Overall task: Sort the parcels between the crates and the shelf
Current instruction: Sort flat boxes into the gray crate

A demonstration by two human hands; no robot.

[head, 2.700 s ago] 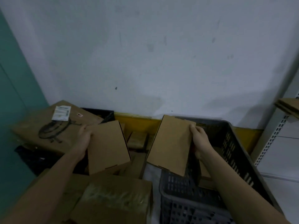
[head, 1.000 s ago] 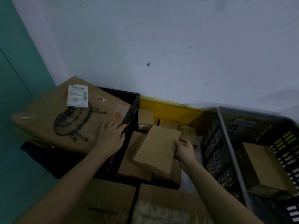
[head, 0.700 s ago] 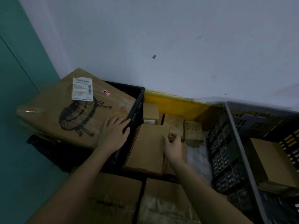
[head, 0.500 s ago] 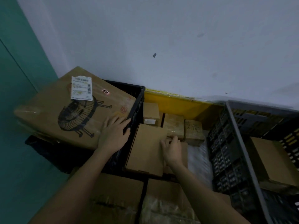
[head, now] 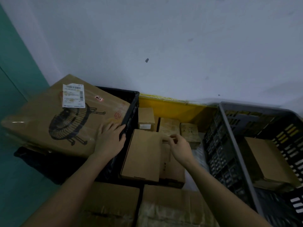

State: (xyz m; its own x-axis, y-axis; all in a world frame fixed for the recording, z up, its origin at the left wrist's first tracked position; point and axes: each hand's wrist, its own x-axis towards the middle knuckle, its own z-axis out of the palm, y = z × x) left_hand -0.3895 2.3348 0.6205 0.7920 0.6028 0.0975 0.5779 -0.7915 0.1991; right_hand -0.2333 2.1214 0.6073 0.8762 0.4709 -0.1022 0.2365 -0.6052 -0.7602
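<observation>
A pale wall (head: pixel 180 46) fills the far half of the view, with a teal panel (head: pixel 14 79) at the left edge. Against it at the left lies a large carton (head: pixel 49 122) printed with a fan drawing and bearing a white label (head: pixel 73 95); it lies tilted over a black crate (head: pixel 131 105), hiding most of that crate. At the right stands a grey crate (head: pixel 232 145), cut off by the frame edge, with one brown parcel (head: pixel 268 161) inside it. Along the near edge lie two more cartons (head: pixel 172 207), cut off at the bottom and dim.

Between the crates, in front of a yellow strip (head: pixel 172 107), lies the flat parcel (head: pixel 144 153), resting on another box (head: pixel 172 169) whose top it partly hides. Beyond it sit three small parcels (head: pixel 146 118), their markings too dim to read.

The left hand (head: pixel 109 140) rests flat on the large carton, fingers straight, its fingertips at the black crate's rim, just left of the flat parcel. The right hand (head: pixel 178 145) hovers at the flat parcel's far right corner, grip narrow, thumb and forefinger drawn together; whether they actually pinch anything cannot be told.
</observation>
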